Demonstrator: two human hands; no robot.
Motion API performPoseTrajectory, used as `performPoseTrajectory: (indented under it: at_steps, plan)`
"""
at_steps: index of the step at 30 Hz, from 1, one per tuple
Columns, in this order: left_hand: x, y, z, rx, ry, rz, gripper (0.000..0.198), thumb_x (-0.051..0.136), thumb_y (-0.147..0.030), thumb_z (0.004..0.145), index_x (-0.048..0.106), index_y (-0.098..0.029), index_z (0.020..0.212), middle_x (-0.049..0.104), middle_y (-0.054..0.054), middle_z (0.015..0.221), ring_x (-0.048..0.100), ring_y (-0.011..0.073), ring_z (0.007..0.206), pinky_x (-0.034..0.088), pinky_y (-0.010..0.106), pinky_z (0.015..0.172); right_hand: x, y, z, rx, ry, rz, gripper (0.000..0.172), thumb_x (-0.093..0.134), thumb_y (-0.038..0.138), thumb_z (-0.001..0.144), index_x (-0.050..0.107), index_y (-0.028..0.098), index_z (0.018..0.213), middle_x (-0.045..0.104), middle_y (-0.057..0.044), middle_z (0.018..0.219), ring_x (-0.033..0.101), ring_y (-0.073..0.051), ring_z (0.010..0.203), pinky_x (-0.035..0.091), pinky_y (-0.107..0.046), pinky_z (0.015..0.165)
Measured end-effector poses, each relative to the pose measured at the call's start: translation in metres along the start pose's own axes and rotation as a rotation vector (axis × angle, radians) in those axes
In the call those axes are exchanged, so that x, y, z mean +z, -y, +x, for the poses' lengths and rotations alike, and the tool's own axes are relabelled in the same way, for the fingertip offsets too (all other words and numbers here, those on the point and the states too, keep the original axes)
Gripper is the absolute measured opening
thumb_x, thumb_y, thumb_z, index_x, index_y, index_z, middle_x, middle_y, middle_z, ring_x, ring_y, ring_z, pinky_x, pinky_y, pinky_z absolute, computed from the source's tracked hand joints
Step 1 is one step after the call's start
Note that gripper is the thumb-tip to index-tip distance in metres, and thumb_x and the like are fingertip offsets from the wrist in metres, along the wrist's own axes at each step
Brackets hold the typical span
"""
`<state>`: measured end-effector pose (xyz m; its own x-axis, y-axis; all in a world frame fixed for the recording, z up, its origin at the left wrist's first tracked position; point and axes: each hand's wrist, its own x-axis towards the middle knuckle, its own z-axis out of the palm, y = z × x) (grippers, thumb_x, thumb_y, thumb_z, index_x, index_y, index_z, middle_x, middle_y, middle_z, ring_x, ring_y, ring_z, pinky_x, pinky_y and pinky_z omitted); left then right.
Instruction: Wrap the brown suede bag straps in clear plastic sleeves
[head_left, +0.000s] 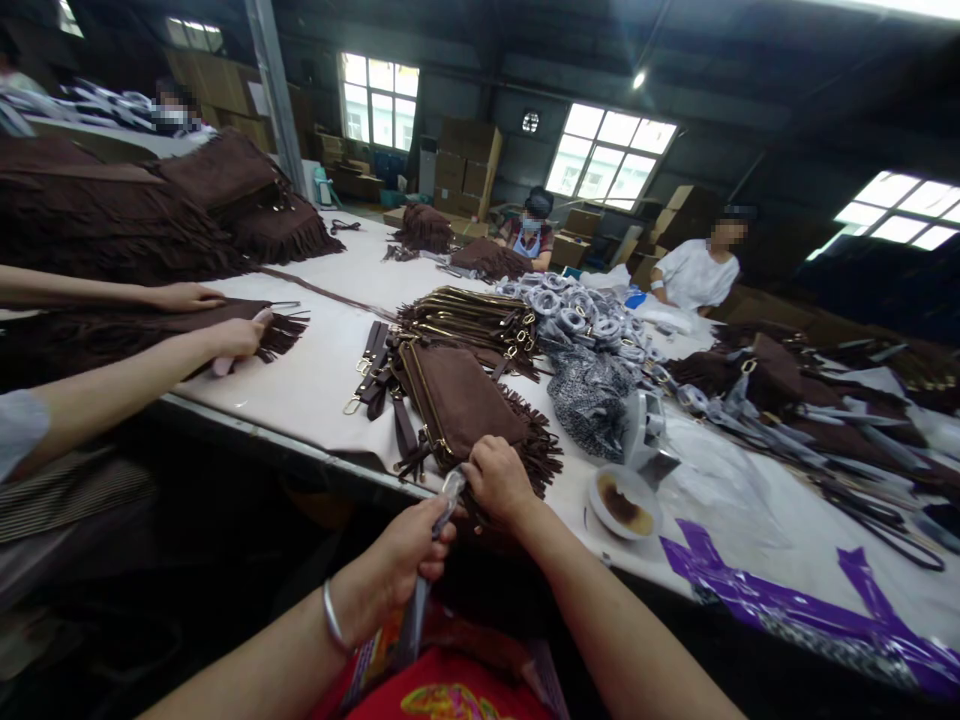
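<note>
A brown suede bag (469, 395) with fringe and a gold zipper lies on the table edge before me. My right hand (501, 478) is closed on its near corner; the exact spot between the fingertips is hidden. Closed around a plastic-wrapped strap (453, 486), my left hand (409, 548) wears a silver bracelet. The strap's upper end touches the bag's corner by my right fingers, and its lower part hangs toward my lap. Dark wristlet straps (375, 375) with gold clasps lie left of the bag. Behind it is a stack of similar bags (457, 320).
Wrapped strap coils (577, 310) are heaped beyond the bags. A white bowl (624, 502) with brown residue stands right, beside a patterned black-and-white bundle (589, 395). Purple tape (787, 590) runs along the table edge. A co-worker's hands (240, 338) work at left; other people stand across the table.
</note>
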<state>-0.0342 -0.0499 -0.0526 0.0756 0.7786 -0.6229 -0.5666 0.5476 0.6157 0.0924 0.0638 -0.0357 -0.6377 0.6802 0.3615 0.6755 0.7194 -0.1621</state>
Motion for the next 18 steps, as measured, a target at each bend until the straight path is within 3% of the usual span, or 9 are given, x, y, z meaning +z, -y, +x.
performPoseTrajectory:
  at_steps: [3,6,10,15,18]
  plan:
    - [-0.008,-0.015,0.000,-0.141,0.084,-0.169,0.021,0.041,-0.031,0.091,0.051,-0.014,0.083,0.044,-0.005,0.057,0.030,0.0016,0.035,0.023,0.012,0.034,-0.012,-0.004,-0.013,0.100,-0.082,0.107,0.019,0.049,0.026,0.092,0.058,0.018,0.076,0.061,-0.006,0.084,0.052,-0.019,0.084,0.037,-0.029,0.079]
    - [-0.008,-0.030,-0.004,-0.252,0.178,-0.339,0.017,0.043,-0.025,0.089,0.049,-0.013,0.079,0.044,-0.004,0.057,0.037,0.0017,0.037,0.032,0.011,0.036,-0.015,0.004,-0.032,0.207,0.007,0.201,0.021,0.050,0.026,0.090,0.062,0.019,0.074,0.064,-0.005,0.077,0.056,-0.016,0.075,0.038,-0.026,0.071]
    - [0.003,-0.037,-0.010,-0.312,0.333,-0.586,0.012,0.044,-0.019,0.088,0.045,-0.014,0.077,0.039,-0.007,0.054,0.035,-0.0002,0.034,0.028,0.008,0.034,0.001,0.017,-0.038,0.403,0.192,0.493,0.029,0.046,0.027,0.088,0.062,0.019,0.065,0.064,-0.001,0.064,0.054,-0.012,0.057,0.036,-0.022,0.057]
    - [0.007,-0.026,-0.010,-0.316,0.401,-0.654,0.007,0.044,-0.017,0.086,0.046,-0.014,0.080,0.030,-0.010,0.050,0.032,0.0009,0.031,0.021,0.010,0.032,0.024,0.021,-0.018,0.727,0.219,0.882,0.032,0.045,0.034,0.084,0.063,0.015,0.065,0.060,0.000,0.055,0.046,-0.010,0.042,0.033,-0.021,0.043]
    - [-0.001,-0.020,-0.009,-0.301,0.421,-0.645,0.010,0.042,-0.019,0.088,0.049,-0.012,0.085,0.027,-0.011,0.050,0.029,0.0009,0.030,0.018,0.010,0.032,0.022,0.021,-0.015,0.693,0.199,0.809,0.029,0.047,0.031,0.084,0.065,0.015,0.069,0.063,-0.002,0.059,0.050,-0.012,0.047,0.036,-0.021,0.046]
